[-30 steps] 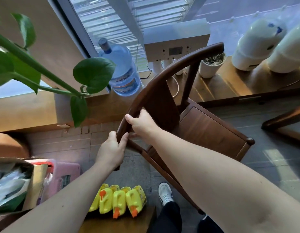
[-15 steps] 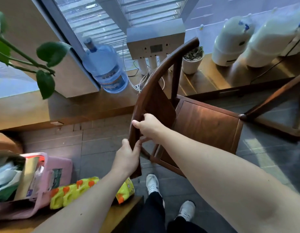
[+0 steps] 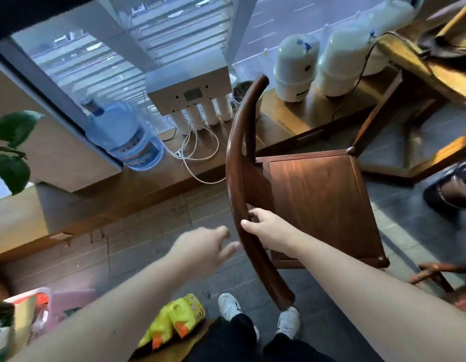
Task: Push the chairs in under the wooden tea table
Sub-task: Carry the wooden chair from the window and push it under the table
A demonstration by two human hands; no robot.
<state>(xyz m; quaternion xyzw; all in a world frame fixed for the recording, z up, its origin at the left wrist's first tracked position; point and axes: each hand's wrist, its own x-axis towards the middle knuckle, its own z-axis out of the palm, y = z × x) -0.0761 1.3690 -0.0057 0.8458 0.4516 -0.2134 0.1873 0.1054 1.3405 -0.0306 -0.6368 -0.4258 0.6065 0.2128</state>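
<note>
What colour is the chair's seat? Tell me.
Dark reddish-brown wood with visible grain, seat, best seen in the head view.

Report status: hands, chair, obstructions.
Right hand gripping chair backrest; left hand open, off it. Chair short of tea table. Nothing blocking seen.

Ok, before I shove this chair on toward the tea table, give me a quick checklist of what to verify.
1. Right hand gripping the chair back rail: ok.
2. Left hand on the rail: not ok, open and off it.
3. Chair seat facing the tea table: ok.
4. Dark shoe near the path: not ok.
5. White cables away from the chair legs: cannot tell.
</note>
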